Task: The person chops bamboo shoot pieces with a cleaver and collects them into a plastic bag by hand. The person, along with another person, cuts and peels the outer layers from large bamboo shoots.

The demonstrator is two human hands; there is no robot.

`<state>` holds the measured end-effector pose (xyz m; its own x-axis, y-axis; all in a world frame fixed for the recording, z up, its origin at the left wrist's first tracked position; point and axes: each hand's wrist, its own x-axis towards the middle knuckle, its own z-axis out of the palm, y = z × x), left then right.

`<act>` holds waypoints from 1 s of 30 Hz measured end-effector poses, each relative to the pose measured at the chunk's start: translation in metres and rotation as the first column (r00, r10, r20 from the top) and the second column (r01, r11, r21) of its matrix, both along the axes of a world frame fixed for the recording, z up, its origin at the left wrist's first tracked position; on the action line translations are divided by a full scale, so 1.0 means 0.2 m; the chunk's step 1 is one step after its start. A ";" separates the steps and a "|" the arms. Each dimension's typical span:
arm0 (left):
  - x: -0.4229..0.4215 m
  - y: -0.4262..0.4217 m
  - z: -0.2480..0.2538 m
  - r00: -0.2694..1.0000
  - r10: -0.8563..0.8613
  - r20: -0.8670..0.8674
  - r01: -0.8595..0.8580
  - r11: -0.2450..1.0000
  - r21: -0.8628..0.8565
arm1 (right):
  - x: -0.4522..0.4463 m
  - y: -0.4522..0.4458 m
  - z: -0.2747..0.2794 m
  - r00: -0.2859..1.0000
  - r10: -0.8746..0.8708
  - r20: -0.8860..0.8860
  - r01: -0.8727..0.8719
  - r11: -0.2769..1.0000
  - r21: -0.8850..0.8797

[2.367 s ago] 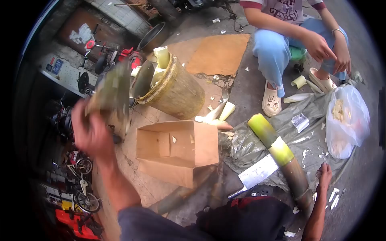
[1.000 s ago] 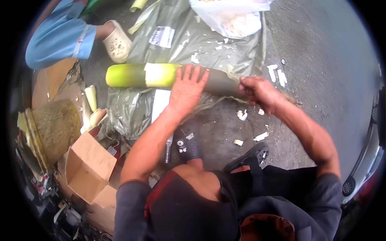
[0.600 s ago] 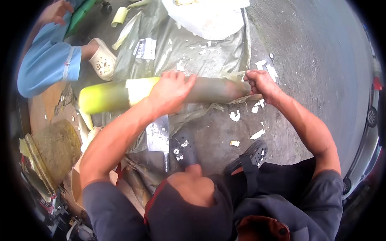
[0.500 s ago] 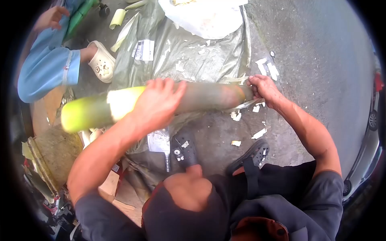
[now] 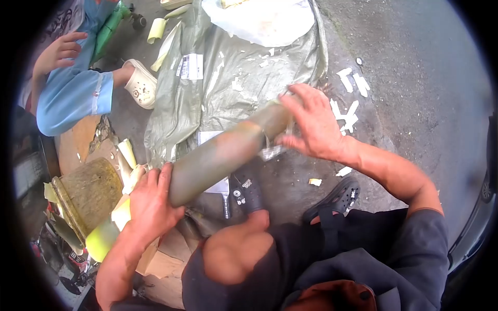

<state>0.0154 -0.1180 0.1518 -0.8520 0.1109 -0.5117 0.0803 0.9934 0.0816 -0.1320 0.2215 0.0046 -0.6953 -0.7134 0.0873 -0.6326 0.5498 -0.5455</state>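
Observation:
A long, thick green stalk (image 5: 218, 160) slants across in front of me, bright yellow-green at its lower left end and grey-green with a brownish patch further up. My left hand (image 5: 153, 199) is closed round its lower left part. At the upper right end my right hand (image 5: 316, 122) has its thumb below and its fingers above, gripping the stalk's tip. Just under the stalk, a cleaver (image 5: 226, 205) lies on the ground by my left shoe, its blade partly hidden.
A grey-green plastic sheet (image 5: 244, 78) with pale scraps covers the ground, a white bag (image 5: 264, 26) at its far end. White strips (image 5: 345, 116) lie to the right. Another person's clog (image 5: 141, 85) and hand (image 5: 58, 52) are at left, near a brown board (image 5: 93, 189).
The stalk has tilted, its left end dropping towards me and its right end rising. My left hand has moved down and left; my right hand has shifted slightly left and spread round the tip.

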 end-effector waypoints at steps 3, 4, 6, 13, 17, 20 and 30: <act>0.00 0.03 -0.04 0.997 0.073 0.022 -0.074 0.996 0.051 | 0.02 -0.11 0.13 0.967 0.247 -0.056 -0.250 0.965 -0.074; -0.02 0.05 -0.05 0.996 0.085 0.035 -0.088 0.994 0.071 | 0.04 -0.13 0.15 0.953 0.303 -0.006 -0.302 0.947 -0.105; -0.06 0.06 -0.05 0.992 0.111 0.067 -0.118 0.987 0.109 | 0.05 -0.11 0.09 0.899 0.389 -0.202 -0.411 0.908 -0.078; -0.06 0.09 -0.09 0.969 0.179 0.172 -0.206 0.967 0.152 | -0.14 0.19 -0.03 0.922 0.276 -0.271 -0.244 0.959 0.146; -0.02 0.09 -0.05 0.961 0.209 0.179 -0.236 0.961 0.145 | -0.27 0.37 -0.10 0.967 0.197 -0.163 -0.133 0.932 0.337; 0.04 0.06 -0.04 0.976 0.157 0.151 -0.181 0.970 0.163 | -0.48 0.71 -0.20 0.990 0.038 -0.136 0.078 0.658 0.749; -0.07 0.12 -0.16 0.983 -0.180 -0.043 0.184 0.975 0.128 | -0.61 1.71 0.06 0.911 -0.174 -0.373 0.411 0.334 0.848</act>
